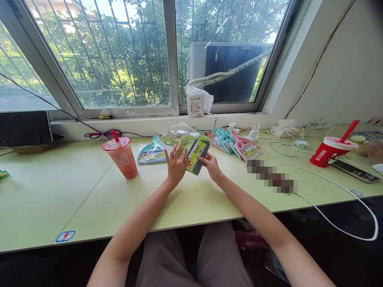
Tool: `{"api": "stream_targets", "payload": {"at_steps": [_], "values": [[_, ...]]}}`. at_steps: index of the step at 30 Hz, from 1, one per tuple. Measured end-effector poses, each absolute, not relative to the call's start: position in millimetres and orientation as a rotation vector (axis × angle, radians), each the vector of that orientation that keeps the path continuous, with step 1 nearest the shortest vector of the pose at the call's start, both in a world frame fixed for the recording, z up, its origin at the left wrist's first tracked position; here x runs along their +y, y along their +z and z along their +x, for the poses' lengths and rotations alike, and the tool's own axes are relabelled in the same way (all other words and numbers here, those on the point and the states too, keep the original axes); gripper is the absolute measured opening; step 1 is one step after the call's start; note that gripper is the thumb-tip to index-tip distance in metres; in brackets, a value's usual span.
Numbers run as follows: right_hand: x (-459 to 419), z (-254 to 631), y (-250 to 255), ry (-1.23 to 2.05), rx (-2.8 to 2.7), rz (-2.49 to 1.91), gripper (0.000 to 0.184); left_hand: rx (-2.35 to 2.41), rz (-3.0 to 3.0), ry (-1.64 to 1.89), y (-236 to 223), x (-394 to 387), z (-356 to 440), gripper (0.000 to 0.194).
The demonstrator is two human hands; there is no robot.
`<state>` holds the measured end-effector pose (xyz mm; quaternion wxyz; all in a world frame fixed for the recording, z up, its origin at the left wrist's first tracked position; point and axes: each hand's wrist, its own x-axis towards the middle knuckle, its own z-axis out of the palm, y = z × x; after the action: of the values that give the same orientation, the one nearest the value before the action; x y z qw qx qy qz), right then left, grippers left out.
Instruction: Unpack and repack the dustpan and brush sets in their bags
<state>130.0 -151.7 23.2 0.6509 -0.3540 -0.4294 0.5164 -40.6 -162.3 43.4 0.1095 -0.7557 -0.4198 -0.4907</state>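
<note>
My right hand (pixel 212 166) grips the lower edge of a plastic-wrapped green hand brush (pixel 196 153) with dark bristles and a printed yellow-green label. My left hand (pixel 176 164) stands raised with its fingers spread, right beside the wrapped brush's left side. A wrapped teal dustpan set (pixel 152 152) lies just left of that hand. Farther right, several wrapped teal dustpans (pixel 223 140) overlap a wrapped pink dustpan (pixel 244 146). A pink drink cup (pixel 121 157) with a red straw stands left of my left hand.
The pale green desk (pixel 74 207) runs along a barred window. White cables (pixel 296 143) and chargers lie at the back right, near a red cup (pixel 330 151) and a phone (pixel 356 171). A pixelated strip (pixel 271 176) covers part of the desk. A dark monitor (pixel 25 128) stands at left.
</note>
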Motion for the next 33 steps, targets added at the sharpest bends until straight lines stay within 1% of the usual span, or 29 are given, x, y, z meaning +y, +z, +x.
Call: {"api": "stream_targets", "payload": {"at_steps": [2,4,5,7,8,9,10,12,15,17,19,22,26,33], "values": [[-151,131,23,1.151,-0.924,-0.800,0.046,-1.240,-2.267,-1.497,43,-165,-39,0.035],[-149,134,24,1.135,-0.881,-0.798,0.046,-1.305,-2.227,-1.682,44,-165,-37,0.040],[-148,135,24,1.133,-0.868,-0.797,0.045,-1.367,-2.159,-1.845,44,-164,-37,0.048],[-148,136,24,1.138,-0.866,-0.798,0.045,-1.523,-1.978,-2.279,46,-157,-38,0.070],[-148,136,24,1.144,-0.874,-0.799,0.045,-1.607,-1.922,-2.519,46,-153,-40,0.077],[-148,135,24,1.152,-0.888,-0.801,0.045,-1.701,-1.918,-2.745,47,-148,-42,0.078],[-149,134,24,1.160,-0.903,-0.805,0.045,-1.797,-1.978,-2.938,46,-143,-43,0.075],[-150,131,23,1.166,-0.927,-0.815,0.046,-1.972,-2.178,-3.197,44,-134,-45,0.059],[-152,128,21,1.151,-0.910,-0.840,0.044,-2.116,-2.166,-3.422,39,-130,-40,0.033],[-152,128,19,1.137,-0.868,-0.840,0.042,-2.072,-2.112,-3.532,35,-133,-34,0.025],[-151,129,17,1.124,-0.828,-0.822,0.040,-1.960,-2.251,-3.546,33,-137,-29,0.025],[-150,129,15,1.118,-0.781,-0.796,0.039,-1.852,-2.473,-3.452,33,-141,-26,0.031],[-149,127,14,1.148,-0.744,-0.765,0.037,-1.801,-2.621,-3.302,36,-146,-27,0.039],[-149,128,17,1.091,-0.731,-0.765,0.038,-1.845,-2.977,-2.772,42,-158,-25,0.054]]}}
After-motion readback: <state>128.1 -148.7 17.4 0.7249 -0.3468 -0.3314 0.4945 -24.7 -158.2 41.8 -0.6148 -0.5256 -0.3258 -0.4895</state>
